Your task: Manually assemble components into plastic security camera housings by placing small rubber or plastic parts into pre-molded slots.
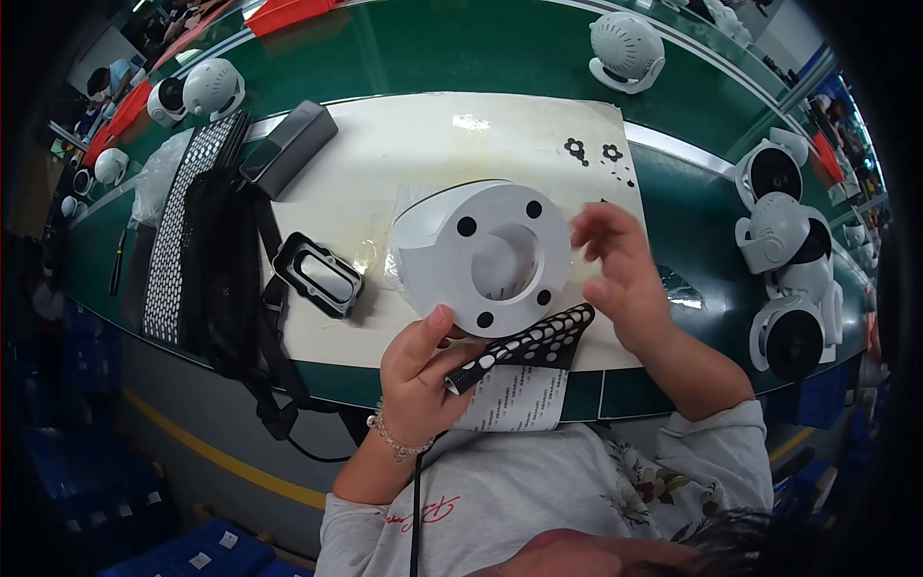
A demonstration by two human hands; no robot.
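Observation:
A white plastic housing (452, 252) rests tilted on the pale work mat, its ring-shaped base facing me. Several round black pads sit on that ring, around a round opening. My left hand (423, 375) is closed at the lower rim, thumb against the housing. The same hand also grips a curled black perforated sheet of pads (538, 338) with a white printed backing sheet (519, 399) below it. Just off the right edge of the ring is my right hand (620, 274), fingers bent and apart; I see nothing in it.
On the mat (385, 135) lie a dark grey box (290, 149) and a black-rimmed metal part (322, 276). Left are a black mesh bag (226, 269), perforated sheets (187, 221) and a screwdriver (117, 262). White units (777, 236) crowd the right; another (627, 50) stands behind.

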